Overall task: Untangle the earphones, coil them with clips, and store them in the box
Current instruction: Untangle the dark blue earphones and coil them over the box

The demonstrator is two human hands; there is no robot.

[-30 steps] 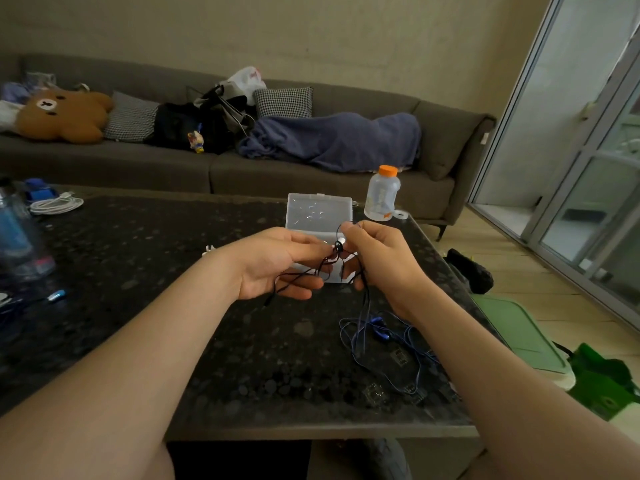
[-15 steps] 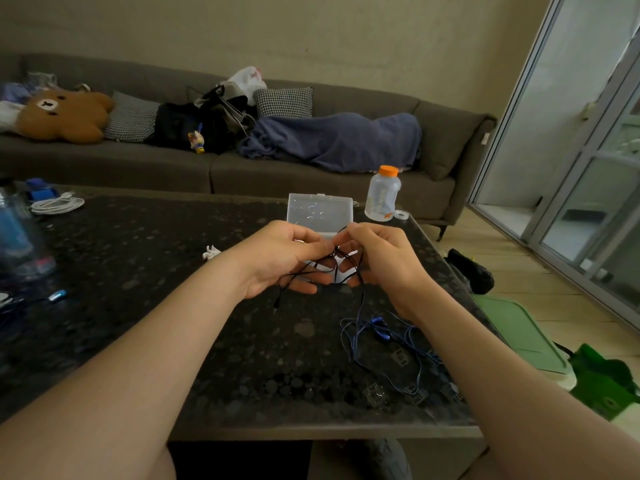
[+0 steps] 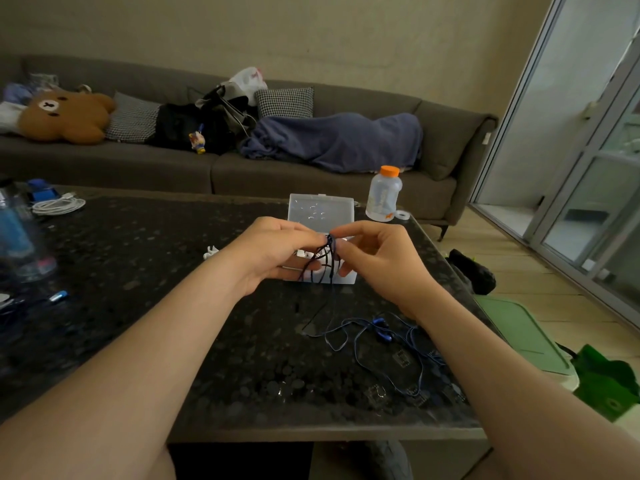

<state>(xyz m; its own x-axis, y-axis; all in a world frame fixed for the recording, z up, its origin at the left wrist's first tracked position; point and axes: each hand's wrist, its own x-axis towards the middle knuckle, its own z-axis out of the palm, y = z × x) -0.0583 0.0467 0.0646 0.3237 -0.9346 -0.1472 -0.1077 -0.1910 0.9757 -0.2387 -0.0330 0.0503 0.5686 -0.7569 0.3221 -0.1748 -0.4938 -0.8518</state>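
Here, the left hand (image 3: 277, 251) and right hand (image 3: 377, 261) pinched the earphones (image 3: 330, 242); the cord seemed light and limp, best held beside the tangle.

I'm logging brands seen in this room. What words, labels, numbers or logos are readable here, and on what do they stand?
No text here can be read as words.
Orange-capped bottle: faint pale print and a small orange mark, too blurred to read.
White plastic bag: red print, too small to read.
Blue bottle: label blurred, unreadable.
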